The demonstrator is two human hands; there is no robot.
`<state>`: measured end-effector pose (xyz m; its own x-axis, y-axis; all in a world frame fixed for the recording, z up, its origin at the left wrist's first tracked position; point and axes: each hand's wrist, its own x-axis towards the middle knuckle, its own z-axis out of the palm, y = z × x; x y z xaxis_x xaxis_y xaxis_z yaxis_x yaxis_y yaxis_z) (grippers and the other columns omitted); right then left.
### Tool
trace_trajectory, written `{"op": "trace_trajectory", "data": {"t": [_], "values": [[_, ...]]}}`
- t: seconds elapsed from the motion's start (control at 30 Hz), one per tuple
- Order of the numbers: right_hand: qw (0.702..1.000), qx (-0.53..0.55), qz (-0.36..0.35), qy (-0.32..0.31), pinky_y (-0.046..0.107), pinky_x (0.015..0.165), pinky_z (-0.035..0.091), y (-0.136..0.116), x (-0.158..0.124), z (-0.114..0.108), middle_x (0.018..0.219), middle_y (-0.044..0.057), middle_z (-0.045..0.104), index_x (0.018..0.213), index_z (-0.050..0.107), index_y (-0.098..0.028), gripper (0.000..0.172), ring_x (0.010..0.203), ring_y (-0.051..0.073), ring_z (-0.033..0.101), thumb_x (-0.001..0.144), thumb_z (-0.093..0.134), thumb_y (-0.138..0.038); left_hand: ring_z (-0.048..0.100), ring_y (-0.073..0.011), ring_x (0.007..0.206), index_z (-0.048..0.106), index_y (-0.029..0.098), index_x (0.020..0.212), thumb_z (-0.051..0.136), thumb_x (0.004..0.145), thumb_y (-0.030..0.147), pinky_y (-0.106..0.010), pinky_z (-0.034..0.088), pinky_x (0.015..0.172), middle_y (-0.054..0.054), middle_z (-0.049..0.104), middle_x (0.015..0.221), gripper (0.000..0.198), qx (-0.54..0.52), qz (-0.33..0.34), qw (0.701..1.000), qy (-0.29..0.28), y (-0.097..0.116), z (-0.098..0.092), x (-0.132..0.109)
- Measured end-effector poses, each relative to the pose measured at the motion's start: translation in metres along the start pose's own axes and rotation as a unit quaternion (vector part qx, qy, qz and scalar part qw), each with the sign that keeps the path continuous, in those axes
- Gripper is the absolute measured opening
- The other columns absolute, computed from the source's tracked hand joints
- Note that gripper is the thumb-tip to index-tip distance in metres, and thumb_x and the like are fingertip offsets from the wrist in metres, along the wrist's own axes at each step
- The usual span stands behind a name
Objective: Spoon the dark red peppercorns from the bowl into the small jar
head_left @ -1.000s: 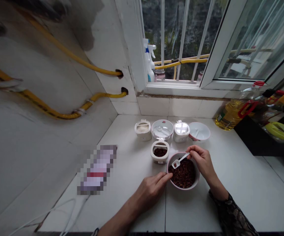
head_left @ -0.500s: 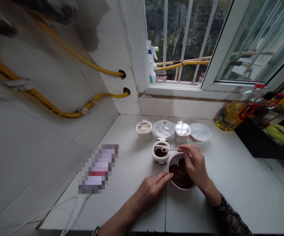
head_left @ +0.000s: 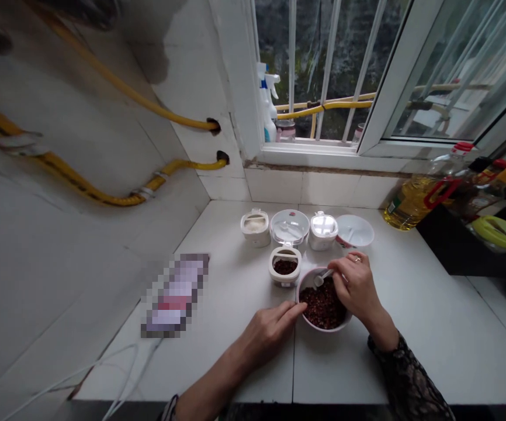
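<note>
My right hand [head_left: 354,287] pinches the handle of a small white spoon [head_left: 319,279], whose head is inside a bowl at its far left side. Dark reddish-brown grains that look like Sichuan peppercorns fill much of this white bowl [head_left: 325,330] with a pinkish rim. At the bowl's left edge, my left hand [head_left: 274,328] grips the rim with thumb and fingers, partly hidden. Just behind the bowl stands an open seasoning jar [head_left: 285,275], cream-rimmed, holding the same kind of dark grains.
Behind are a jar with pale contents [head_left: 255,229], a lidded jar [head_left: 323,231], a white bowl [head_left: 290,227] and a second white bowl [head_left: 354,231]. An oil bottle [head_left: 411,199] and a black condiment box [head_left: 446,245] stand right. A blurred-out object [head_left: 176,295] with a white cable lies left.
The spoon has moved from over the seasoning jar, right and toward me, into the bowl of grains. My left hand stays at the bowl's rim. The view has shifted slightly.
</note>
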<state>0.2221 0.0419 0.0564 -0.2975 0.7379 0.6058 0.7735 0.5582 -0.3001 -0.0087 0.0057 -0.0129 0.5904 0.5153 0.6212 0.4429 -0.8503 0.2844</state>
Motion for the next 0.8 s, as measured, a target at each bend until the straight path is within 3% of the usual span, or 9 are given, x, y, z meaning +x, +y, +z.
{"op": "trace_trajectory", "data": {"t": [0.13, 0.3, 0.47, 0.8], "values": [[0.997, 0.04, 0.023, -0.061, 0.04, 0.092, 0.034, -0.0036, -0.0024, 0.0096, 0.069, 0.001, 0.068, 0.078, 0.06, -0.02, 0.02, 0.069, 0.018, 0.059, 0.081, 0.044, -0.009, 0.068, -0.014, 0.08, 0.048, 0.011, 0.128, 0.037, 0.096, 0.007, -0.021, 0.058, 0.066, -0.011, 0.067, 0.101, 0.035, -0.001, -0.006, 1.0, -0.012, 0.0, 0.001, -0.0015], [0.987, 0.101, 0.121, -0.014, 0.04, 0.091, 0.037, 0.0, -0.0035, 0.0085, 0.072, 0.0, 0.071, 0.074, 0.062, -0.022, 0.022, 0.07, 0.018, 0.061, 0.082, 0.044, -0.013, 0.068, -0.0139, 0.081, 0.049, 0.01, 0.127, 0.037, 0.096, 0.006, -0.021, 0.058, 0.064, -0.012, 0.067, 0.101, 0.033, 0.0, -0.002, 1.0, -0.01, -0.0006, 0.0013, -0.0017], [0.969, 0.149, 0.199, 0.001, 0.036, 0.081, 0.042, 0.0032, -0.0011, 0.0023, 0.059, -0.001, 0.066, 0.071, 0.064, -0.024, 0.02, 0.072, 0.021, 0.061, 0.079, 0.046, -0.019, 0.069, -0.0149, 0.08, 0.049, 0.01, 0.127, 0.038, 0.094, 0.004, -0.022, 0.058, 0.064, -0.012, 0.068, 0.101, 0.035, -0.005, 0.0, 1.0, -0.009, -0.0007, -0.0004, -0.0007], [0.967, 0.14, 0.211, 0.007, 0.037, 0.084, 0.041, 0.0021, -0.0015, 0.0038, 0.059, 0.0, 0.066, 0.07, 0.064, -0.024, 0.021, 0.074, 0.021, 0.061, 0.077, 0.045, -0.021, 0.069, -0.014, 0.08, 0.048, 0.011, 0.129, 0.037, 0.094, 0.004, -0.021, 0.057, 0.065, -0.011, 0.068, 0.1, 0.037, 0.0, 0.002, 1.0, -0.005, 0.0002, 0.0006, -0.0013]]}}
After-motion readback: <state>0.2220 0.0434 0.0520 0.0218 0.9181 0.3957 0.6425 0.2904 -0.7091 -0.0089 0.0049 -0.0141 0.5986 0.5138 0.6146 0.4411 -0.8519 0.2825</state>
